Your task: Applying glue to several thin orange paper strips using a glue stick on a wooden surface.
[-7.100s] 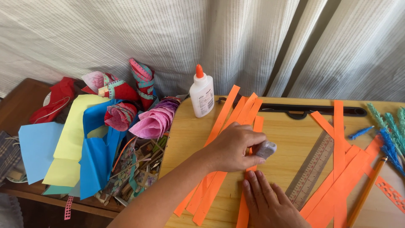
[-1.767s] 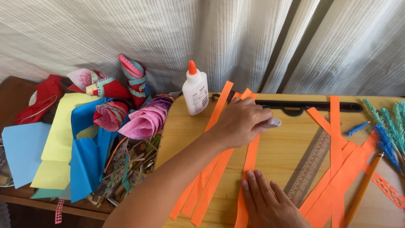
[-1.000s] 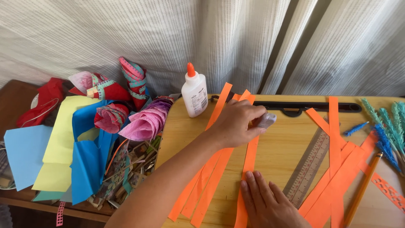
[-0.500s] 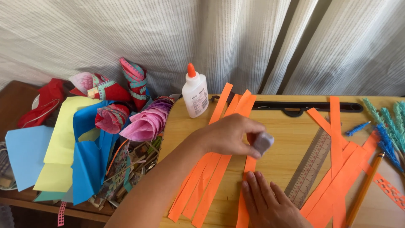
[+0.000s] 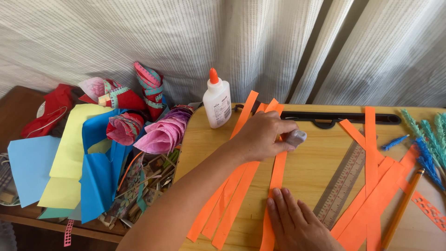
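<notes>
My left hand (image 5: 260, 135) reaches across the wooden table (image 5: 316, 162) and grips a small pale grey stick (image 5: 296, 137), pressing its tip to the upper part of a long orange paper strip (image 5: 277, 176). My right hand (image 5: 297, 225) lies flat, palm down, on the near end of that same strip. Several more orange strips (image 5: 232, 195) lie side by side just left of it, under my left forearm.
A white glue bottle with an orange cap (image 5: 216, 103) stands at the back. To the right lie a ruler (image 5: 341, 186), crossed orange strips (image 5: 371, 186), a pencil (image 5: 403, 209) and blue-green sprigs (image 5: 425, 144). Coloured paper sheets (image 5: 79, 162) and rolled paper cones (image 5: 162, 135) crowd the left side.
My left hand slid the grey stick toward me along the strip, then back up it, away from me. My right hand stayed flat on the strip's near end.
</notes>
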